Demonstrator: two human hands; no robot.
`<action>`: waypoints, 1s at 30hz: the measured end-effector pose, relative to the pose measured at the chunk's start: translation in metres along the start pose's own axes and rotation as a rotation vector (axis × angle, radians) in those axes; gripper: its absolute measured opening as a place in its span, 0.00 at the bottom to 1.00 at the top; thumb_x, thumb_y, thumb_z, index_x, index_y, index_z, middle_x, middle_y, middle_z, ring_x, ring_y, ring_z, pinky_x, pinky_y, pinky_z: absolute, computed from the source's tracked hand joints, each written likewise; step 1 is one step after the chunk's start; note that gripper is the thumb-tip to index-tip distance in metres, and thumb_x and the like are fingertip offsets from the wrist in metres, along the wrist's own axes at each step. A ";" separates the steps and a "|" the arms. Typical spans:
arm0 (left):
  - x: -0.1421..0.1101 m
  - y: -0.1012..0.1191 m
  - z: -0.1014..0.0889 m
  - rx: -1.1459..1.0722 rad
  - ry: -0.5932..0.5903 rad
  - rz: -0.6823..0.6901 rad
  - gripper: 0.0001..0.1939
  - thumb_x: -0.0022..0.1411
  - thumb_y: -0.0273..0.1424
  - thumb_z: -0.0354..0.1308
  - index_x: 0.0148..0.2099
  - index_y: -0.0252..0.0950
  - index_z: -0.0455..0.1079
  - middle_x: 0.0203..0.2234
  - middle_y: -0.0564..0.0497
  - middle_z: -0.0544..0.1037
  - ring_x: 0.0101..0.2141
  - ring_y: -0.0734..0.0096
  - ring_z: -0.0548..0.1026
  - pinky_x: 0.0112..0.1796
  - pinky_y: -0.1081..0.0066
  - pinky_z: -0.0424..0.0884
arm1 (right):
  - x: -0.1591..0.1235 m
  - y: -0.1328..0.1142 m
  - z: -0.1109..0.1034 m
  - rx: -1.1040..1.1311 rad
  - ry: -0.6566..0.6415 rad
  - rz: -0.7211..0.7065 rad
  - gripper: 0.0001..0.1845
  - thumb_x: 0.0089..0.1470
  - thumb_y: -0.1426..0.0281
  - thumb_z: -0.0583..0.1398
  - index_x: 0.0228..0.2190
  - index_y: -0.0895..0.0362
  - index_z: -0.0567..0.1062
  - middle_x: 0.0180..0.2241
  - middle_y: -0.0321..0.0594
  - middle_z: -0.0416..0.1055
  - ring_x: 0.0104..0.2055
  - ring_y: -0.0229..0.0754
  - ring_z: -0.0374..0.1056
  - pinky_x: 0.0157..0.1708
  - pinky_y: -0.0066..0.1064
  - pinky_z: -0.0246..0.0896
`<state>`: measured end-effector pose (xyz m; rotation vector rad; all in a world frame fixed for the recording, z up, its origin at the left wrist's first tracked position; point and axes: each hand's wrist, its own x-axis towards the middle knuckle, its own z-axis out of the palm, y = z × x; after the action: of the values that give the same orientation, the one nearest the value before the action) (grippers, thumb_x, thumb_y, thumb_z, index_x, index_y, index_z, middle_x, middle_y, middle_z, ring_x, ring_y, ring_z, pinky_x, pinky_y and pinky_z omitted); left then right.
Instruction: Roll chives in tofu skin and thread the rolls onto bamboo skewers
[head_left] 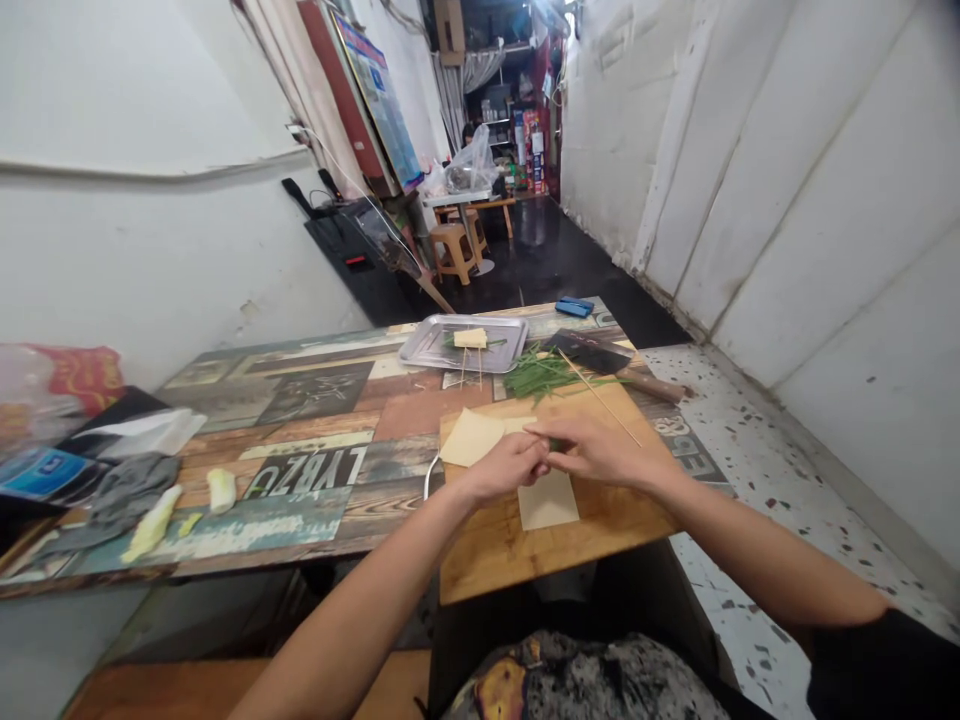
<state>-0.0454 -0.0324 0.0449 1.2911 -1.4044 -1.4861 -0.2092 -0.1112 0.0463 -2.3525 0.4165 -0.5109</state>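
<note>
Wooden cutting board (600,525) under both hands: left hand (507,466) and right hand (600,452) pinch a green roll (553,444) between meeting fingertips, tofu sheet (547,500) just below.

Matt wooden cutting board (525,545), shiny metal tray (427,350), worn printed-wood table (300,440).

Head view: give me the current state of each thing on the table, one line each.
Left hand: fingers pinched at a small green bit.
Right hand: fingers meeting the left's, over the sheet.
Cutting board: flat, overhanging the table edge.
Pale sheets: lying flat on board.
Metal tray: holds one skewered roll.
Green stalks: loose pile.
Bamboo skewer: lying bare.
</note>
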 end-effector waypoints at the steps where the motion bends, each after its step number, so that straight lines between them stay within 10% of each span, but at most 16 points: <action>1: -0.004 0.000 0.005 -0.033 -0.030 -0.013 0.25 0.57 0.51 0.54 0.24 0.35 0.57 0.19 0.55 0.61 0.20 0.80 0.56 0.23 0.75 0.52 | -0.008 -0.002 0.004 0.028 0.036 -0.029 0.20 0.57 0.69 0.59 0.51 0.55 0.73 0.45 0.43 0.75 0.44 0.41 0.71 0.44 0.30 0.64; 7: -0.023 0.001 0.018 -0.343 -0.220 -0.209 0.28 0.52 0.54 0.60 0.27 0.36 0.54 0.16 0.61 0.53 0.18 0.84 0.48 0.22 0.75 0.45 | -0.044 -0.020 0.010 0.019 0.109 -0.231 0.23 0.60 0.66 0.58 0.56 0.53 0.68 0.52 0.45 0.70 0.54 0.41 0.67 0.53 0.32 0.63; 20: -0.043 0.010 0.011 -0.551 -0.374 -0.323 0.22 0.55 0.45 0.63 0.32 0.34 0.57 0.20 0.59 0.56 0.20 0.83 0.51 0.23 0.78 0.48 | -0.055 -0.037 0.003 -0.586 0.132 -0.581 0.18 0.64 0.76 0.46 0.51 0.66 0.68 0.37 0.49 0.74 0.38 0.42 0.69 0.35 0.32 0.67; 30: -0.040 -0.028 0.009 0.427 0.385 0.404 0.06 0.60 0.30 0.60 0.36 0.36 0.78 0.36 0.47 0.79 0.37 0.70 0.76 0.40 0.72 0.72 | -0.034 0.011 0.028 -0.397 0.245 -0.480 0.14 0.64 0.74 0.50 0.33 0.60 0.75 0.30 0.41 0.73 0.31 0.35 0.66 0.30 0.25 0.62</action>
<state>-0.0397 0.0128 0.0247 1.3483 -1.6422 -0.6501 -0.2275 -0.0894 0.0108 -2.7953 0.0523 -1.0269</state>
